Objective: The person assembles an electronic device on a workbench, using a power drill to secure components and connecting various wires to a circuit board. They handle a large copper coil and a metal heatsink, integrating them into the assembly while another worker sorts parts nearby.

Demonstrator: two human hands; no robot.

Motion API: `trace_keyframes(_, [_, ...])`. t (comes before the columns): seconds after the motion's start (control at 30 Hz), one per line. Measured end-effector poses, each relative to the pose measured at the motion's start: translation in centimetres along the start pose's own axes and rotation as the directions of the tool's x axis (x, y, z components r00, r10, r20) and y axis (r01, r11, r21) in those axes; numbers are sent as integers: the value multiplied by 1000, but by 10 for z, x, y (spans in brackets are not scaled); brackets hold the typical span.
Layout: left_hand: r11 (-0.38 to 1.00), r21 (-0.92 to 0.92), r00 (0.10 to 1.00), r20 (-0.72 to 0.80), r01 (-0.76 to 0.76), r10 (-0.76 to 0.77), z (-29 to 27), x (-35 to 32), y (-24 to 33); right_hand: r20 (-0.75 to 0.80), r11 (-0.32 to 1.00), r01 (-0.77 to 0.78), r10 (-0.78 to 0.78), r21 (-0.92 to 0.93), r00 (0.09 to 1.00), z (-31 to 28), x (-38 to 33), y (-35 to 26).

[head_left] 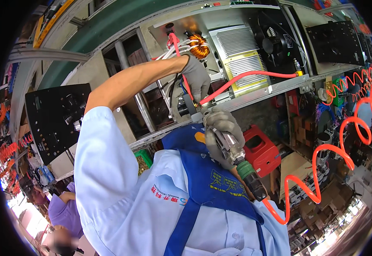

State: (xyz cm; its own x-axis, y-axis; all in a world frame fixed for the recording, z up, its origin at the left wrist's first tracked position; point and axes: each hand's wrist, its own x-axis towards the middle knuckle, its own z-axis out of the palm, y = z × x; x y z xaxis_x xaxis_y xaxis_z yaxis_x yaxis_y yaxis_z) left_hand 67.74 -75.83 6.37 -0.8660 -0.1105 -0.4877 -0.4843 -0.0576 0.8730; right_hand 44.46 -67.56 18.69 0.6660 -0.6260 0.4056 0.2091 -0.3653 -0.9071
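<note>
My left hand (198,79), in a grey glove, reaches down over the near edge of an open metal machine chassis (275,86). Its fingers close at the end of a thick red hose (247,75), beside a black round part (186,105). A small brass-coloured fitting shows under the fingertips. My right hand (225,126), also gloved, wraps round a silver pneumatic tool (230,147) with a green collar. The tool's tip points up toward that fitting and is partly hidden by the fingers. Inside the chassis sit a copper coil (199,47), a finned heat sink (233,38) and a fan (274,42).
An orange coiled air hose (318,170) runs from the tool to the right. Black panels (58,119) stand on both sides. Below the rail are a red plastic case (260,151) and a green bin (143,161) of small brass parts. Another person (64,209) sits at lower left.
</note>
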Motion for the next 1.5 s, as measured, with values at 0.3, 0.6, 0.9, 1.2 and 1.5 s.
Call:
trace_keyframes(0.3, [1000, -15, 998, -50, 22, -23, 0, 0, 0, -16, 995, 83, -82, 49, 996, 6, -2, 16])
trace_keyframes(0.6, [999, 18, 992, -113, 50, -48, 3, -4, 6, 39, 996, -86, 87, -23, 995, 9, 9, 11])
trace_keyframes(0.9, [996, 56, 990, -128, 68, -61, 4, -2, 10, 156, 913, -356, 388, -197, 908, 16, 42, 3])
trace_keyframes(1.2, [898, 249, 752, -491, -363, 440, 15, 53, -70, 171, 916, -365, 391, -165, 904, 25, 51, 11])
trace_keyframes(1.5, [971, 217, 680, -697, -104, 229, 32, -12, 19, 96, 880, -462, 472, -113, 876, 25, 55, 17])
